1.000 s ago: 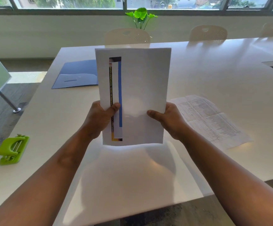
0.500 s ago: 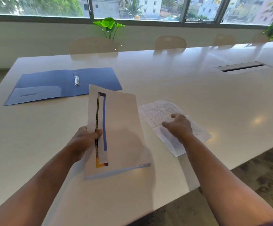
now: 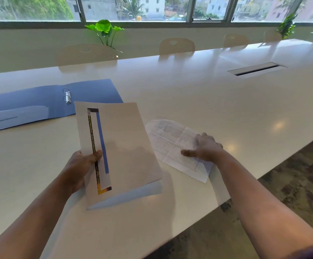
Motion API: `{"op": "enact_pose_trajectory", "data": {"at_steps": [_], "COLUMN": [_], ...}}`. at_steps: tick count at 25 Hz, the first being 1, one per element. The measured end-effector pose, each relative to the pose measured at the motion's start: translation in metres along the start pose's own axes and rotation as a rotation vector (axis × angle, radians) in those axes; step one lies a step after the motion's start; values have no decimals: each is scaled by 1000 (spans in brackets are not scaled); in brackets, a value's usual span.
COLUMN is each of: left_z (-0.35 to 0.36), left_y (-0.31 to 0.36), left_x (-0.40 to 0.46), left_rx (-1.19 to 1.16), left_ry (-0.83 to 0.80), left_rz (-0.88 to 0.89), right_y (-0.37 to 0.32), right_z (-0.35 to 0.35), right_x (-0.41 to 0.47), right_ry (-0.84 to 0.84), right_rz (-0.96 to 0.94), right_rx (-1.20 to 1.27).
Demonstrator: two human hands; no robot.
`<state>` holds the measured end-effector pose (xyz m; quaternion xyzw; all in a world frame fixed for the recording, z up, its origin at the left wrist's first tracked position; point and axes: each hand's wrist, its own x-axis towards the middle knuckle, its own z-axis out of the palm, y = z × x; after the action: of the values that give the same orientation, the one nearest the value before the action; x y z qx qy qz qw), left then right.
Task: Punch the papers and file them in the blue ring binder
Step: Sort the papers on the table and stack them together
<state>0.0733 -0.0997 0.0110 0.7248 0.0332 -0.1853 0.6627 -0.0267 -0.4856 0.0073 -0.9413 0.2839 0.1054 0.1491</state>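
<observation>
Two paper lots seen: stack (image 3: pixel 122 146) pinched by left hand (image 3: pixel 81 168) at 6 o'clock, held above counter (image 3: pixel 198 94); printed sheets (image 3: pixel 172 144) at 3 o'clock pressed flat under spread right hand (image 3: pixel 206 148). Blue ring binder (image 3: pixel 39 107) lies open at 10 o'clock, no sheets seen on rings. Punching, filing judged outstanding.
</observation>
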Motion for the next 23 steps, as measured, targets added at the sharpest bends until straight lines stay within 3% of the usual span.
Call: {"op": "enact_pose_trajectory", "data": {"at_steps": [6,12,16,23], "left_z": [-3,-9,-15,-20], "left_y": [-2,-4,-9,-17], "left_x": [1,-1,1,2], "left_rx": [-67,-129,-181,-191], "left_ry": [11,49,78,63], "left_rz": [-6,5,-21,15], "right_y": [-25,-90,-108,-67], "right_z": [-12,27,50,24], "right_x": [-6,-32,-40,-16], "right_ry": [-148,176,81,-149], "right_rz": [-255,-128,-75,-402], "right_rx": [-59,18,-32,-151]}}
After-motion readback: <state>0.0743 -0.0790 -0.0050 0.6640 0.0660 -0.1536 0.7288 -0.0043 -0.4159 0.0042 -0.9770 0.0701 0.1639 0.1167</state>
